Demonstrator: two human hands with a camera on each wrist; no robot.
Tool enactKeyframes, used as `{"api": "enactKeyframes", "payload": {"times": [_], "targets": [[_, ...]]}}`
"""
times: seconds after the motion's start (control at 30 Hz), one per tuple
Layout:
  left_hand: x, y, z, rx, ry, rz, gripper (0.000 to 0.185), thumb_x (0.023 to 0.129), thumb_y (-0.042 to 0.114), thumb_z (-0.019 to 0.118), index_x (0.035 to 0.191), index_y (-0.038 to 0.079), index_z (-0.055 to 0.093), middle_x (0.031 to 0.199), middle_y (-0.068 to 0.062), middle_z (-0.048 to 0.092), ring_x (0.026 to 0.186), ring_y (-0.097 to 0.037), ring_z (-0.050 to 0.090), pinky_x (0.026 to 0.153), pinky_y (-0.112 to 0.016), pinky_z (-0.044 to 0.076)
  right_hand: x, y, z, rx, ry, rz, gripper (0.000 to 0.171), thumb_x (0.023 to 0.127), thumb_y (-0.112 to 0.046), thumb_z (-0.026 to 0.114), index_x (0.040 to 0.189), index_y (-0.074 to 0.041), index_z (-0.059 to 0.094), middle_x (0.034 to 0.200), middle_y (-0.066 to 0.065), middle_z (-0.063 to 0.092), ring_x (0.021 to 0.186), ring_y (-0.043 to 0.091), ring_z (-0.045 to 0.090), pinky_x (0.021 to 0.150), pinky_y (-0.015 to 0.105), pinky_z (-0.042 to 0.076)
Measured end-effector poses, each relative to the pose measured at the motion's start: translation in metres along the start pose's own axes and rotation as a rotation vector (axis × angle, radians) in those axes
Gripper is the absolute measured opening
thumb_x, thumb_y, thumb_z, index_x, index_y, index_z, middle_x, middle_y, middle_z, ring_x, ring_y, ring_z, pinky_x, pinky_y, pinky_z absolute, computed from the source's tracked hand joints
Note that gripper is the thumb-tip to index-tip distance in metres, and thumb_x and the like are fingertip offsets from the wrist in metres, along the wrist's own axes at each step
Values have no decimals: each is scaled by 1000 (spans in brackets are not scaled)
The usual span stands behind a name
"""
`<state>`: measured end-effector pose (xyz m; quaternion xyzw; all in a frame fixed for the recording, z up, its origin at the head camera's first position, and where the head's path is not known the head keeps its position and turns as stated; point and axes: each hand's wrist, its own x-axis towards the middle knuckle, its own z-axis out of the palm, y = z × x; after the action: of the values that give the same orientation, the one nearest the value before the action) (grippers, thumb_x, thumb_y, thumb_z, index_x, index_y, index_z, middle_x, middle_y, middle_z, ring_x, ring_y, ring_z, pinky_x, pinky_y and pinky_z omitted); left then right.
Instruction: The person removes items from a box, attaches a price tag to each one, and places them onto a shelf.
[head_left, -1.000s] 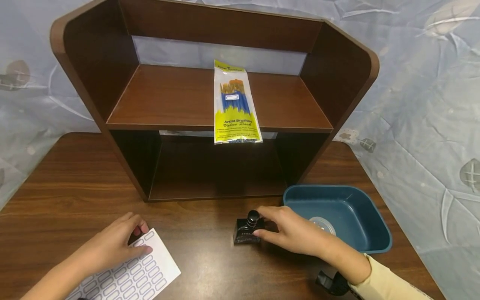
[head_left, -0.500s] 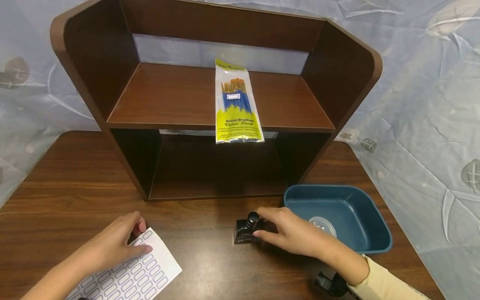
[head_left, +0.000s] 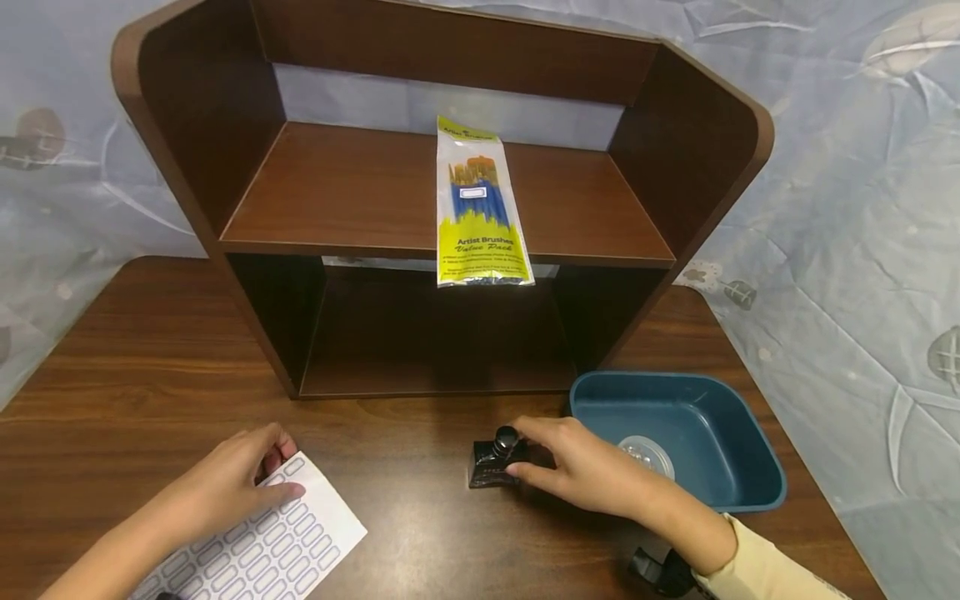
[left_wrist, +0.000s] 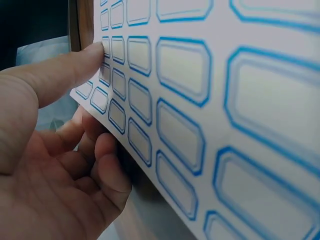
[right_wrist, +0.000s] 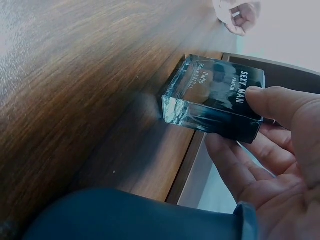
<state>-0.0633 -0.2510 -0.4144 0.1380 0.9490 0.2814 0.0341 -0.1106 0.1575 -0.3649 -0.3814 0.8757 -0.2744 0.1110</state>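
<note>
Both forearms reach in from the near edge of the wooden table (head_left: 112, 350), the left from about seven o'clock, the right from about five o'clock in a pale yellow sleeve (head_left: 757, 571).

The left hand (head_left: 225, 487) lies palm down at eight o'clock on the far corner of a white label sheet (head_left: 273, 546) printed with rows of blue-edged blanks. In the left wrist view the thumb (left_wrist: 60, 75) presses on the printed face of the label sheet (left_wrist: 210, 100) while the curled fingers sit beneath its edge, so the hand pinches that corner.

The right hand (head_left: 581, 471) is at five o'clock, its fingers curled round a small black perfume bottle (head_left: 495, 462) that stands upright on the table with its round cap uppermost. The right wrist view shows the thumb (right_wrist: 280, 107) on one face of the perfume bottle (right_wrist: 215, 97) and the fingertips on the opposite side, clamping it.

The bottle stands just beside the near-left corner of a blue tub (head_left: 742, 433), which holds a clear round lid (head_left: 647, 454). At twelve o'clock stands a dark brown shelf unit (head_left: 172, 125), with a pack of artist brushes (head_left: 480, 208) on its upper shelf, overhanging the front edge.
</note>
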Motion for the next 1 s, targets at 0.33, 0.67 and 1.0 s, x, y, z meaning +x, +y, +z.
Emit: {"api": "enactKeyframes", "payload": {"times": [0.33, 0.67, 1.0], "targets": [[6, 8, -1, -39, 85, 127, 21, 81, 13, 76, 77, 22, 57, 71, 13, 44, 66, 5, 37, 53, -16, 34, -2, -1, -1, -11, 0, 9, 24, 92, -30, 66, 112, -20, 57, 92, -16, 62, 75, 0, 55, 66, 19, 51], [8, 38, -7, -282, 85, 196, 9, 93, 11, 63, 91, 19, 58, 77, 11, 57, 66, 1, 51, 54, -19, 45, -3, -1, 1, -26, -5, 16, 29, 93, -32, 65, 117, -19, 57, 96, -14, 64, 79, 0, 57, 70, 21, 53], [30, 78, -4, -594, 55, 149, 7, 98, 15, 57, 97, 11, 63, 79, -1, 67, 60, -10, 64, 49, -28, 54, -3, 0, 2, -36, 15, -12, 31, 92, -30, 67, 119, -18, 57, 98, -12, 65, 83, 7, 61, 75, 24, 55]]}}
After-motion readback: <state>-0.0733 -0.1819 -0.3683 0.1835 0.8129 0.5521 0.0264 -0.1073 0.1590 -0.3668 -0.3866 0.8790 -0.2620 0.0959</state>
